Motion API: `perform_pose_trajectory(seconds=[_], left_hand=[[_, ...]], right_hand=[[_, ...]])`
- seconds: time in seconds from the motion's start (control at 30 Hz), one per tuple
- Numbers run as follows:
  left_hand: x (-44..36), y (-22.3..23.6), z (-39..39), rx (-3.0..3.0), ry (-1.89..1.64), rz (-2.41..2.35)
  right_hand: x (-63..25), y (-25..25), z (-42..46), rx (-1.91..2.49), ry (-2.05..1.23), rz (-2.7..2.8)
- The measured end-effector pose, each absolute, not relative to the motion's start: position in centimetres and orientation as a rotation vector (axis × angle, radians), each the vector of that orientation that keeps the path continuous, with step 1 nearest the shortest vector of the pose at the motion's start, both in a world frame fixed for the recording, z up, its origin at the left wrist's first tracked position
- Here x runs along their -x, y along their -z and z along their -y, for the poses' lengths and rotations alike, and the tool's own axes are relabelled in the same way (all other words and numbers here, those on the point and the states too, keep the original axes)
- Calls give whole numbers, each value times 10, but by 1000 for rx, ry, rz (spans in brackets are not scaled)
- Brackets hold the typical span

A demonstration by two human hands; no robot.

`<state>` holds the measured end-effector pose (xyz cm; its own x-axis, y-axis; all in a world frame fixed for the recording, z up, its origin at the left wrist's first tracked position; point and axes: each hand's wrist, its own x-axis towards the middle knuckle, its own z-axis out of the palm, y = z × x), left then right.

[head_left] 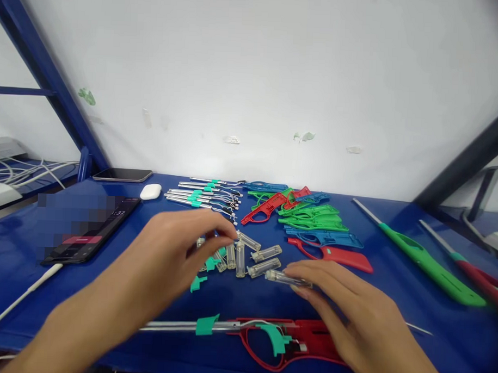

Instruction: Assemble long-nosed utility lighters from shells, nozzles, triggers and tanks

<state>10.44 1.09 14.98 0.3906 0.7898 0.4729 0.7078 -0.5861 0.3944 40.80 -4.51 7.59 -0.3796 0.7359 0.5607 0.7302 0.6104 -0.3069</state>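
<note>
My right hand [346,304] holds a clear plastic lighter fuel tank [278,278] between thumb and fingers, above the blue table. With thumb and index finger pinched together, my left hand [190,239] is over a cluster of similar clear tanks [240,259]; whatever is in the pinch, if anything, cannot be made out. Nearest me lies an open red lighter half-shell [304,341] with a metal tube [174,325], a teal collar [206,325] and a teal trigger [275,338] fitted in it. My right hand partly covers this shell. Loose teal triggers [197,283] lie below the tanks.
Metal tubes with wires [195,194] lie at the back, beside a pile of green, blue and red half-shells [313,216]. Two whole lighters, one green [426,263] and one red [478,279], lie right. A phone [96,230] with a cable and a white case [151,192] are left.
</note>
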Motion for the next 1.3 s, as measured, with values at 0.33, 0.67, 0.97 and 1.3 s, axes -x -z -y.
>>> perform_pose_trajectory(seconds=[0.33, 0.67, 0.97, 1.3], left_hand=[[-154, -145, 26, -2287, -1266, -1073], [-149, -145, 20, -2161, -1321, -1105], [-155, -143, 17, -2103, -1286, -1062], [-156, -145, 20, -2049, -1219, -989]], right_hand=[[-396, -87, 54, 1025, -38, 1920], [-391, -96, 51, 958, 7, 1815], [-398, -87, 52, 984, 16, 1864], [-393, -93, 50, 923, 26, 1821]])
